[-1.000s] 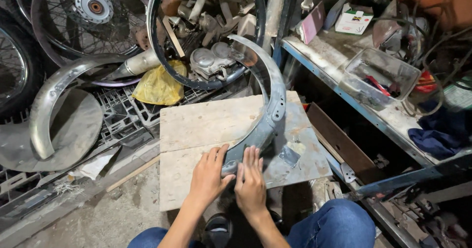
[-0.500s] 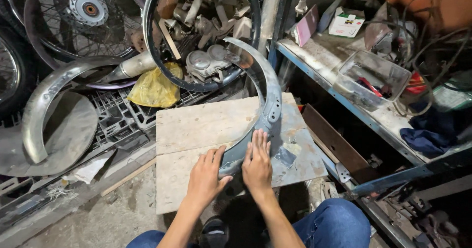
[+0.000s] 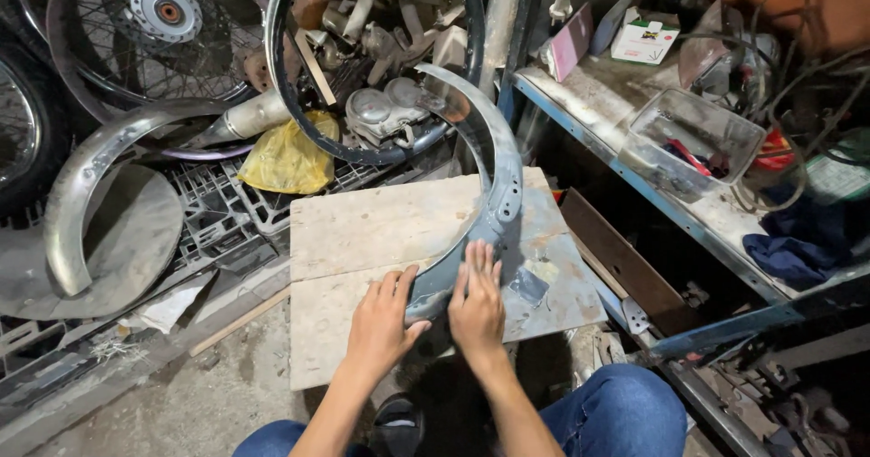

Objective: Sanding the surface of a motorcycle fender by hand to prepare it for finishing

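grey curved fender [image 3: 485, 194] lies under both flat, open-fingered hands, left hand [image 3: 382, 321] beside right hand [image 3: 478, 303], no grip.

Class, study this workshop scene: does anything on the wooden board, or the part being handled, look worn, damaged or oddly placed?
The curved grey fender under both hands looks worn, its paint patchy. It rests only at its near end on the wooden board, arching upward. The left hand and right hand press that near end. The board is stained and scuffed.

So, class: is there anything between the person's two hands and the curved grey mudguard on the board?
Nothing visible. The left hand and right hand both rest directly on the grey mudguard's near end.
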